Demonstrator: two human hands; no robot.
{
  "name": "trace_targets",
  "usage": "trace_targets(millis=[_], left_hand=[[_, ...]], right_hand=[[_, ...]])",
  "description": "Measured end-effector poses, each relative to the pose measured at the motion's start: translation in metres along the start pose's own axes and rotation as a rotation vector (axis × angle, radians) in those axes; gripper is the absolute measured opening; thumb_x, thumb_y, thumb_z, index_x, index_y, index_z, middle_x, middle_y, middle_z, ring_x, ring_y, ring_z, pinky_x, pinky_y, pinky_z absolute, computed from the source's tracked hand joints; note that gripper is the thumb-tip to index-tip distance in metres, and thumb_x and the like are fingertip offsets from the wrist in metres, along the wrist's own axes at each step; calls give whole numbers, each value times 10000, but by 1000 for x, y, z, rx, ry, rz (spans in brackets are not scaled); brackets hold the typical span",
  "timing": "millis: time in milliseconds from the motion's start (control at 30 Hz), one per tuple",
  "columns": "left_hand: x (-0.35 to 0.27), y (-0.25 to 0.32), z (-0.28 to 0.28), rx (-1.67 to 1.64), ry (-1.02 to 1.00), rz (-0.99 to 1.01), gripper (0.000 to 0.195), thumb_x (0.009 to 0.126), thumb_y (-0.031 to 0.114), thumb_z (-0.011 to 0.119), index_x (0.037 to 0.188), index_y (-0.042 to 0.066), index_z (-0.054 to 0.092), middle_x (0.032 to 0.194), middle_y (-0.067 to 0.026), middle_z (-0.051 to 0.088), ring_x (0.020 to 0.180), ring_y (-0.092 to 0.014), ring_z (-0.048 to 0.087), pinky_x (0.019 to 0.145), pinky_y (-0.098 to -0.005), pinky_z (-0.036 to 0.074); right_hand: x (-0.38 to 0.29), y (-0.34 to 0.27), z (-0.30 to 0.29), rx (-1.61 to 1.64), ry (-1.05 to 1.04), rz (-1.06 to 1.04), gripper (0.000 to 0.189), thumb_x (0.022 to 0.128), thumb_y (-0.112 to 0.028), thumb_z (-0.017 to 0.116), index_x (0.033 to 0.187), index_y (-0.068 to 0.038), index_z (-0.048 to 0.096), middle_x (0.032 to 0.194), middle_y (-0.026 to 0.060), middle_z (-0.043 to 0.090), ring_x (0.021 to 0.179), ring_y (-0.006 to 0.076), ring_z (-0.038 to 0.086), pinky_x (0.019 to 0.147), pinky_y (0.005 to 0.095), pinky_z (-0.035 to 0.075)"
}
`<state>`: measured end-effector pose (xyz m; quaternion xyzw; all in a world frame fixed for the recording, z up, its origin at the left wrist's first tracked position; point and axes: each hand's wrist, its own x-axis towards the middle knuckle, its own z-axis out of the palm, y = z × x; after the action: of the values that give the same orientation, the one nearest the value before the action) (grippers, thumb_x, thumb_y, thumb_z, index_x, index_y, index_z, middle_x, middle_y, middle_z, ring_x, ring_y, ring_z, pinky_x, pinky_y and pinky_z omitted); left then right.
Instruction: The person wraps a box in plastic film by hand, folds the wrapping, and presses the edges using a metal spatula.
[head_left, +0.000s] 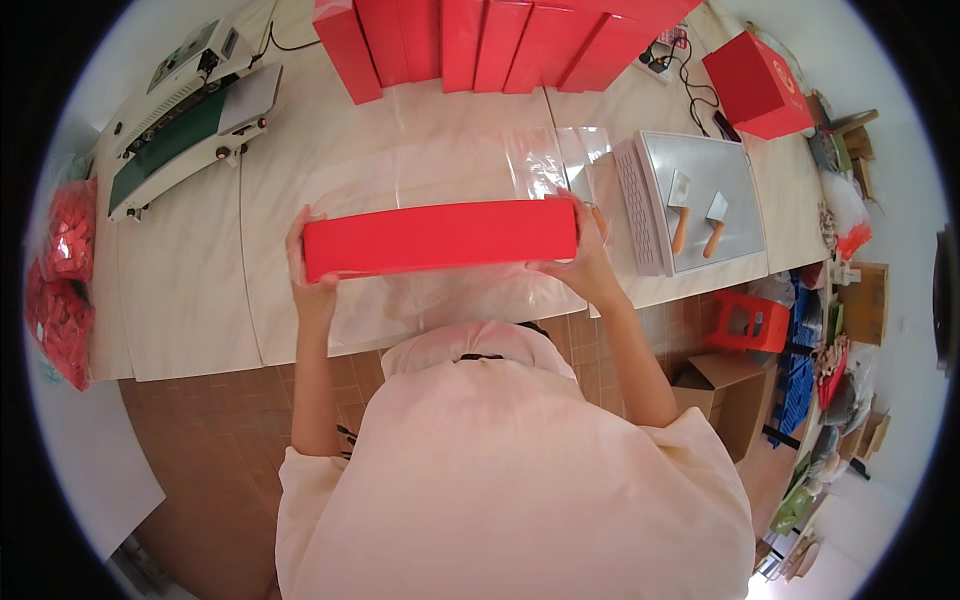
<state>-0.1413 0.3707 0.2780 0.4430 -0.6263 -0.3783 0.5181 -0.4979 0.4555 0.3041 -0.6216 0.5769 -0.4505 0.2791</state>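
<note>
A long red box (442, 238) is held level above the near part of the table, one hand at each end. My left hand (309, 262) grips its left end, with the thumb along the near lower edge. At the right end my right hand (577, 238) has fingers over the top far corner and the thumb near the bottom edge. Under and behind the box, clear plastic film (536, 165) lies on the marbled table (315, 180). Whether the box touches the film cannot be made out.
Red boxes (495, 45) stand in a row at the back. A sealing machine (191, 127) occupies the left. On the right, two wooden-handled scrapers (680, 210) lie on a metal-topped hot plate (720, 165). Red packets in bags (69, 240) sit far left; a red stool (750, 321) stands below.
</note>
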Motion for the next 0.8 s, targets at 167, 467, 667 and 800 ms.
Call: trace_targets(millis=[167, 467, 667, 800], left_hand=[[22, 78, -9, 20, 58, -88, 715, 942, 516, 545, 1427, 19, 379, 1345, -136, 492, 1296, -234, 455, 1088, -371, 351], [36, 94, -22, 779, -5, -454, 222, 881, 197, 663, 805, -8, 624, 606, -49, 586, 551, -131, 518, 555, -299, 418], [42, 101, -40, 942, 5, -444, 219, 878, 192, 669, 790, -2, 617, 585, -50, 580, 548, -126, 533, 538, -300, 419], [51, 107, -23, 1085, -18, -419, 219, 874, 203, 669, 781, 9, 624, 590, -71, 607, 557, -210, 586, 563, -345, 450]], right_hand=[[25, -38, -35, 282, 30, 55, 716, 783, -309, 785, 1363, -57, 450, 1260, 139, 545, 1145, 254, 554, 919, 391, 473], [51, -35, -42, -193, 59, 167, 126, 878, -126, 649, 826, -16, 615, 570, 99, 608, 505, 249, 594, 514, 354, 448], [46, -41, -53, -156, 34, 54, 132, 872, -101, 653, 786, -22, 590, 580, 102, 603, 491, 232, 586, 482, 344, 425], [46, -34, -58, -181, 54, -10, 120, 859, -100, 670, 791, -32, 597, 584, 100, 599, 483, 233, 575, 473, 341, 420]])
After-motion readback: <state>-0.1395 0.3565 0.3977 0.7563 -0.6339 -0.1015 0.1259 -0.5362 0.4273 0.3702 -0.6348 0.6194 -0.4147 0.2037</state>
